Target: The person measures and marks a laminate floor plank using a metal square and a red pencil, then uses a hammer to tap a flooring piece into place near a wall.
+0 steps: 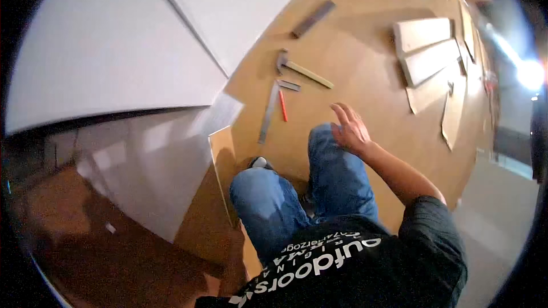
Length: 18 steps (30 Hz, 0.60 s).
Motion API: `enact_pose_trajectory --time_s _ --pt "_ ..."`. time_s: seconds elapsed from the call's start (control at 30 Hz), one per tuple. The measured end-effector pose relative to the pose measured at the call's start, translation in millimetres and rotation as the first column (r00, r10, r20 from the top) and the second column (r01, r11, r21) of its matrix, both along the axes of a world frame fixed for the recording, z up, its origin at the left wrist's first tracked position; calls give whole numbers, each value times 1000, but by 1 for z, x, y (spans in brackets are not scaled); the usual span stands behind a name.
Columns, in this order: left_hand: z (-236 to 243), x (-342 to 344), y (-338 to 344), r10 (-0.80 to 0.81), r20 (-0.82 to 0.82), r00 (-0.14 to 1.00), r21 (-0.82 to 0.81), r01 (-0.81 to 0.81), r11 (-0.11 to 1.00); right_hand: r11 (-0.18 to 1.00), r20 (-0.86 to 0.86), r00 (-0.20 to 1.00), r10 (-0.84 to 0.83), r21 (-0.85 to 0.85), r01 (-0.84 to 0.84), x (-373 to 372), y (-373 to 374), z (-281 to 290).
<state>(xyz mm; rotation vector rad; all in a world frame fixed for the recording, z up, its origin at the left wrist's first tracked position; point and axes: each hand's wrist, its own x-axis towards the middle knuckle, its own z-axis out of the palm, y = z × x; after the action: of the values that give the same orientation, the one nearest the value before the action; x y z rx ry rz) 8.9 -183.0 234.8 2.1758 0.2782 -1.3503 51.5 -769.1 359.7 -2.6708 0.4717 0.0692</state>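
My right hand [351, 130] is held over my right knee, open, its fingers stretched out and nothing in them. My left hand does not show. On the tan board floor ahead of my knees lies a hammer [308, 74] with a pale wooden handle. Just nearer is a metal try square [268, 112], its long arm pointing toward my foot. A red pencil [283, 106] rests beside the square, inside its angle. Farther off lies a dark grey oblong bar [313, 19].
Large white panels [131, 34] stand along the left. A thin upright board [222, 162] stands close by my left knee. At the right, two whitish boards [428, 51] lie with torn cardboard pieces [455, 111]. A bright lamp [531, 74] shines at the far right.
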Motion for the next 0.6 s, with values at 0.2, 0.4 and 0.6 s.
enact_pose_trajectory --time_s 0.2,0.4,0.6 --pt "131 10 -21 -268 20 963 51 267 962 907 -212 937 -279 263 329 -84 83 94" --pt "282 19 -44 -433 109 895 115 421 900 885 -456 887 -79 377 272 -148 113 199" --pt "426 41 -87 -642 208 738 161 622 767 953 -328 926 -189 167 254 -238 35 374"
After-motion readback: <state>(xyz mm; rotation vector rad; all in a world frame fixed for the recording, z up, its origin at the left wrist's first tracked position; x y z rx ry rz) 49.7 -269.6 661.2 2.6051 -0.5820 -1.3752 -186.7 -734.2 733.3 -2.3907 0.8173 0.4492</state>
